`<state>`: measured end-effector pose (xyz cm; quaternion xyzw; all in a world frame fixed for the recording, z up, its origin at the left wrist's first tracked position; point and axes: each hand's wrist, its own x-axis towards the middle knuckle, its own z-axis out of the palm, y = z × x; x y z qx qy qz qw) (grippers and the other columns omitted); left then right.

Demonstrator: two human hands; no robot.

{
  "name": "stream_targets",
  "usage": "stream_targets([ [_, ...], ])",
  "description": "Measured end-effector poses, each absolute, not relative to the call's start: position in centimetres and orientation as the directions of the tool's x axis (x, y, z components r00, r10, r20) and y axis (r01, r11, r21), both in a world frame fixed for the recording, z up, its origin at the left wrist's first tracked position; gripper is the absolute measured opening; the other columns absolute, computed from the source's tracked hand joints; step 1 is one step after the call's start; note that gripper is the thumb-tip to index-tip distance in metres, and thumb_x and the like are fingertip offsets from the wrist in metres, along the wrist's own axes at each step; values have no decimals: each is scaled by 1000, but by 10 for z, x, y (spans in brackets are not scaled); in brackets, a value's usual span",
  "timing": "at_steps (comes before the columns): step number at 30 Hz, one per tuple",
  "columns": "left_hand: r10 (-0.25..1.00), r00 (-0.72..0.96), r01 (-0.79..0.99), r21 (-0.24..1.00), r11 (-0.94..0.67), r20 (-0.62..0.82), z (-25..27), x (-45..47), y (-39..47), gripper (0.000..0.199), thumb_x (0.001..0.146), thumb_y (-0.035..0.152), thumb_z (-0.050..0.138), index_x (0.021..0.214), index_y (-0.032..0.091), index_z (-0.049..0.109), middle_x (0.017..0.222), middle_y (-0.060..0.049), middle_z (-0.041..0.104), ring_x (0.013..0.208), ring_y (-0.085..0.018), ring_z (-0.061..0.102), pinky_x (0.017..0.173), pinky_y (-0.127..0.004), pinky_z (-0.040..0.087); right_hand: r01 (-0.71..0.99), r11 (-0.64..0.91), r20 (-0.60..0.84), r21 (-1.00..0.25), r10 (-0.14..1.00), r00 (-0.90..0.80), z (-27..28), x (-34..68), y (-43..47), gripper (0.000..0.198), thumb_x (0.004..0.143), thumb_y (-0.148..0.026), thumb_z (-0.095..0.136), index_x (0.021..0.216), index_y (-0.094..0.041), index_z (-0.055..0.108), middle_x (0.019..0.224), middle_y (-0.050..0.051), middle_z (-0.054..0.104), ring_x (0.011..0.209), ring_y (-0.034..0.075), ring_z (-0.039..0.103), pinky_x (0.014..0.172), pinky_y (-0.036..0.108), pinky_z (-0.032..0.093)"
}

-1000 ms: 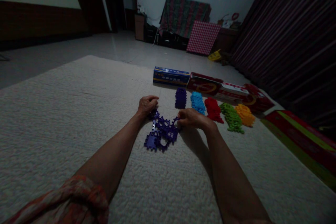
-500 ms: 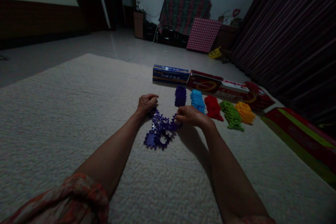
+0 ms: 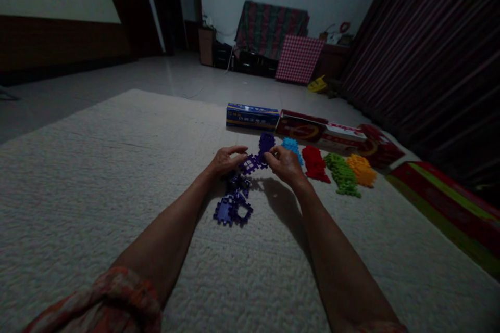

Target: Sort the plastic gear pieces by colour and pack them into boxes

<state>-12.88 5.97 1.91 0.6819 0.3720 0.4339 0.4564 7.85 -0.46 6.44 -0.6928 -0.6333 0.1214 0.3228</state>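
My left hand (image 3: 227, 160) grips the left edge of a purple interlocking tile (image 3: 249, 165) with a window-like lattice, thumb and fingers closed on it. My right hand (image 3: 286, 165) pinches another purple tile (image 3: 263, 161) at the lattice tile's right side; whether the two are joined I cannot tell. Below the hands, a cluster of purple notched tiles (image 3: 224, 210) lies on the quilted mat (image 3: 250, 270), one with a large opening. A stack of purple tiles (image 3: 267, 141) stands just behind my right fingertips, partly overlapped by the held tile.
To the right lie piles of blue tiles (image 3: 291, 146), red tiles (image 3: 315, 164), green tiles (image 3: 342, 174) and orange tiles (image 3: 361, 170). Behind them stand a blue box (image 3: 252, 117) and dark red boxes (image 3: 302, 126). A red and green box (image 3: 449, 208) lines the right edge.
Both hands have come up off the tile cluster, with the lattice tile and another purple tile now held between them. My right hand is nearer the purple stack. The view has tilted slightly upward.
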Motion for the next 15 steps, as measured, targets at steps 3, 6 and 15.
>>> stream_targets([
  [3, 876, 445, 110, 960, -257, 183, 19, -128, 59, 45, 67, 45, 82, 104, 18, 80, 97, -11, 79, 91, -27, 72, 87, -42, 55, 749, 59, 276, -660, 946, 169, 63, 75, -4, 18, 87, -37, 57, 86, -21, 67, 70, 1, 67, 67, 19, 61, 65, 29, 42],
  [6, 873, 475, 96, 980, -174, 108, 19, -132, 62, 41, 68, 39, 79, 103, 18, 79, 86, -6, 76, 75, -21, 68, 77, -37, 55, 742, 78, 320, -666, 928, 189, 65, 75, -3, 16, 85, -36, 59, 80, -22, 64, 71, 1, 68, 68, 18, 61, 68, 30, 44],
  [15, 934, 344, 157, 976, -154, 92, 34, -146, 59, 25, 64, 31, 70, 82, 19, 81, 71, -3, 72, 67, -18, 62, 67, -31, 50, 853, -8, -86, -521, 995, -43, 73, 90, -10, 6, 78, -24, 70, 81, -19, 70, 78, 1, 71, 73, 16, 62, 64, 25, 42],
])
